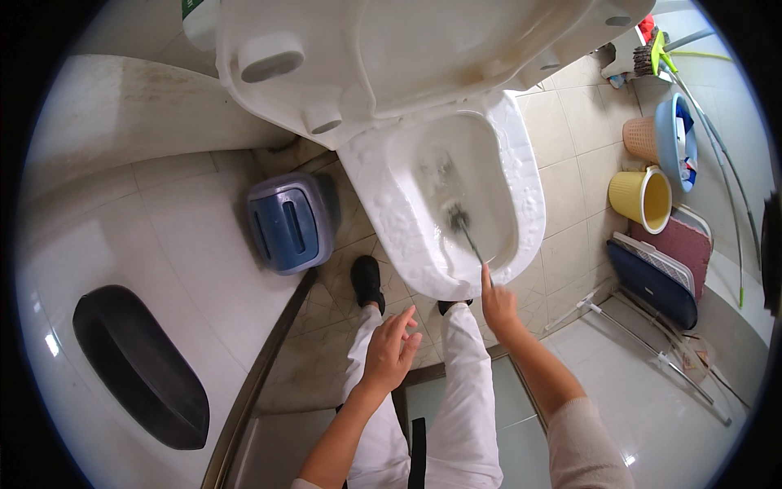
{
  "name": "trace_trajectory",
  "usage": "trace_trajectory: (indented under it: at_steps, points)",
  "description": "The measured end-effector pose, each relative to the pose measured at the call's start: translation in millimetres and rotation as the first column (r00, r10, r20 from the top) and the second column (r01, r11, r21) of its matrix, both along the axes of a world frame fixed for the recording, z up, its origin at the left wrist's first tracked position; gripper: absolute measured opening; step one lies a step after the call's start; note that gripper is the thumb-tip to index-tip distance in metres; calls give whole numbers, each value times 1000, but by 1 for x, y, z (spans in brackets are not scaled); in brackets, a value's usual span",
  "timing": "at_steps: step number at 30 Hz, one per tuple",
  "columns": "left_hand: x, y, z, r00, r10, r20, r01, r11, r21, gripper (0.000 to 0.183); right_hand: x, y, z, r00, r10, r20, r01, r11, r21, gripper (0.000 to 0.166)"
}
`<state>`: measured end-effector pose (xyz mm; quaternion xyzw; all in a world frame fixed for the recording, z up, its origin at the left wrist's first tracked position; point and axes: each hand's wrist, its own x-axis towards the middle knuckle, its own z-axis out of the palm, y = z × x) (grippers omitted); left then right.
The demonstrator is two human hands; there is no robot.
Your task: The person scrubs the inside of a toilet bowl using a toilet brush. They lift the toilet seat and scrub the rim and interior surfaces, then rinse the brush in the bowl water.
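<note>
My right hand (500, 308) grips the thin handle of a toilet brush (459, 219), whose dark head is down in the bowl of a white toilet (530, 202). The index finger lies along the handle near the front rim. Wet, soapy-looking patches cover the rim, and some cloudy water shows in the bowl. My left hand (391, 351) hangs in the air in front of the toilet, above my legs, its fingers apart and holding nothing. The toilet's lid and seat (293, 67) are raised at the back.
A blue lidded bin (290, 223) stands left of the toilet, with a black tray-like object (143, 367) farther left. Along the right wall are a yellow bucket (629, 192), a blue basin (684, 143), folded flat items (650, 284), long-handled brushes (658, 55) and a metal-tube frame (666, 360).
</note>
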<state>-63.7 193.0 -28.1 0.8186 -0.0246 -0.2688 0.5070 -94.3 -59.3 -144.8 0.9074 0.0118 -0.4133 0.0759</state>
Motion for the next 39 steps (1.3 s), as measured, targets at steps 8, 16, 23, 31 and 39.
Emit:
trace_trajectory:
  at_steps: [8,16,23,31,39]
  points:
    - [-15,2,1,999,44,-29,-46,998,-40,22,-54,19,71,974,-133,-186,162,975,153,76]
    - [-4,11,55,969,-105,225,99,994,36,35,-17,41,34,780,-625,37,577,741,343,46]
    - [-34,35,101,952,-9,306,-39,988,149,42,-44,46,54,536,-842,60,686,476,551,41]
    - [-120,14,153,955,134,266,-195,957,216,38,-48,-11,40,644,-743,-181,733,532,423,30]
    - [-173,-9,160,960,177,216,-217,960,175,33,-75,12,48,780,-624,-36,579,700,417,33]
